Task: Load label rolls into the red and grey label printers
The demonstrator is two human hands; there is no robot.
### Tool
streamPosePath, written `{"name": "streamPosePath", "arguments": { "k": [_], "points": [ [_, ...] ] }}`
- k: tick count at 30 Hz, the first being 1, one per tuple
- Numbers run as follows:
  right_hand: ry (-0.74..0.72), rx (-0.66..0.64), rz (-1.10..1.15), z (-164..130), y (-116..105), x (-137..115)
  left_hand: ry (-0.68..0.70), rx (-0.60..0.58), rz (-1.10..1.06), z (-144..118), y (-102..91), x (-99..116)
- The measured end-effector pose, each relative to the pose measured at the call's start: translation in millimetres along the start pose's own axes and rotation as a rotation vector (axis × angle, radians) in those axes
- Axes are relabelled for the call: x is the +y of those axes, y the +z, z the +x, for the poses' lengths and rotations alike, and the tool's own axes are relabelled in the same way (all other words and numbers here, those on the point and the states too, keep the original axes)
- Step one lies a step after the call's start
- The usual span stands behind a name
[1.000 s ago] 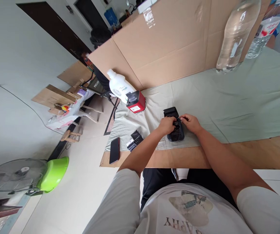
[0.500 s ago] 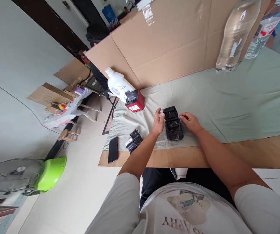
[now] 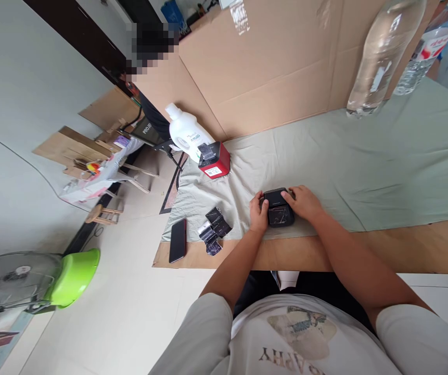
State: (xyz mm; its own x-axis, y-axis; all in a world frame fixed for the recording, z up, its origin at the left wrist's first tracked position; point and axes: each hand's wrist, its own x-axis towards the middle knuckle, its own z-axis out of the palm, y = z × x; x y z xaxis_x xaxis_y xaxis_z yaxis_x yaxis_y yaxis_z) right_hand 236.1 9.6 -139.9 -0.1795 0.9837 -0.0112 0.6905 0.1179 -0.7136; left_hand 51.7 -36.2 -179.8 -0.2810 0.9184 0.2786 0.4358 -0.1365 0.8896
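A small black case (image 3: 280, 215) lies on the cloth in front of me, its far-side lid (image 3: 274, 197) tipped down partway over the inside. My left hand (image 3: 259, 212) grips the left side of the case, thumb along its edge. On the other side, my right hand (image 3: 303, 201) holds the lid's right edge, with the thumb on top and the other fingers around the far corner. Clear film-like glints show on the part of the case that stays uncovered. What the case holds inside cannot be made out.
Left of my arm lie dark crumpled wrappers (image 3: 215, 229) and a phone (image 3: 177, 240). A red and black box (image 3: 218, 160) stands by a white jug (image 3: 188, 130). A cardboard panel (image 3: 270, 67) rises behind, with a large water bottle (image 3: 383, 57) and another bottle (image 3: 414, 70) at right.
The lid of the black case has swung from upright and open down toward me. My left hand has closed in on the case's side, and my right hand has moved onto the lid.
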Motion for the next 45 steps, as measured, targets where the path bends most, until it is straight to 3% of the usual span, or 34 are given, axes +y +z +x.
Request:
{"name": "streamPosePath", "arguments": {
  "k": [2, 4, 8, 10, 15, 21, 24, 27, 30, 33, 40, 42, 45],
  "points": [
    [-0.046, -0.045, -0.077, -4, -3, -5, 0.044, -0.042, 0.017, -1, -1.3, 0],
    [-0.069, -0.106, -0.011, -5, -6, -8, 0.109, -0.070, -0.006, -4, -5.1, 5],
    [-0.014, -0.297, 0.410, -6, -11, -7, 0.265, -0.072, -0.061, -11, -12.0, 17],
    [0.000, -0.371, 0.584, -7, -10, -6, 0.279, -0.084, -0.106, -13, -12.8, 20],
    [-0.065, -0.355, 0.735, -8, -5, -4, 0.066, -0.230, -0.327, -10, -12.9, 18],
    [-0.073, -0.325, 0.738, -6, -1, -1, -0.089, -0.273, -0.516, -7, -14.4, 19],
    [-0.040, -0.310, 0.751, -6, 4, -1, -0.161, -0.225, -0.612, -7, -12.1, 21],
    [0.024, -0.325, 0.831, -6, 8, -2, -0.241, -0.065, -0.720, -4, -10.3, 22],
    [0.067, -0.428, 0.911, -7, 10, -4, -0.336, 0.117, -0.829, 2, -10.0, 21],
    [0.068, -0.515, 0.931, -9, 12, -4, -0.370, 0.182, -0.844, 6, -8.9, 18],
    [0.144, -0.469, 1.009, -7, 11, -9, -0.205, 0.114, -0.610, -1, -2.2, 9],
    [0.189, -0.417, 1.031, 6, -2, -4, -0.219, 0.044, -0.576, -3, -0.7, 9],
    [0.288, -0.191, 0.975, 41, -38, 14, -0.233, -0.056, -0.488, -4, 1.3, 12]
  ]
}}
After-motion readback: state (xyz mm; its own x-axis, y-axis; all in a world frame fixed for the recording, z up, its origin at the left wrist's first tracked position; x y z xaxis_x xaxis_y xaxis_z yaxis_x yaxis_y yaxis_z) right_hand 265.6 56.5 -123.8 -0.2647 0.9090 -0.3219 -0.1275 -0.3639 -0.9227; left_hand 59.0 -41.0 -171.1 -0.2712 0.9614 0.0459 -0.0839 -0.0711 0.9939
